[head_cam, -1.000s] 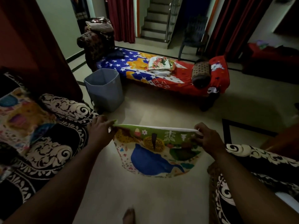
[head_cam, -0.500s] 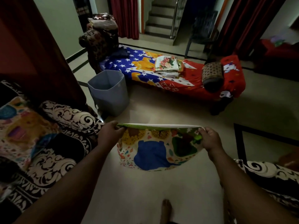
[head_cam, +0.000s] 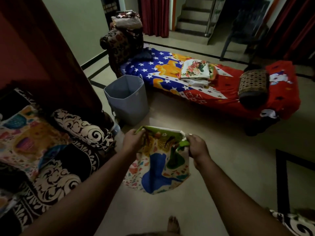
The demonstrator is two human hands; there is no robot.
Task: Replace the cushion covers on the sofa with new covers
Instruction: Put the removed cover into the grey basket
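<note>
Head view | left hand [head_cam: 132,142] and right hand [head_cam: 197,147] pinch cover [head_cam: 160,167] top edge | risk: thin pinch slips, cover drops to floor [head_cam: 221,167]

The room was dim, corners sinking into shadow. A pale glare lay on the floor [head_cam: 163,120], perhaps from overhead. Wide-angle bending curved the edges; detail was soft.

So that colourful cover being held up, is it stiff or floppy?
Probably floppy: the cover sags and creases below the left hand and right hand gripping its top edge. Likely light too, since it hangs from the fingers alone.
</note>
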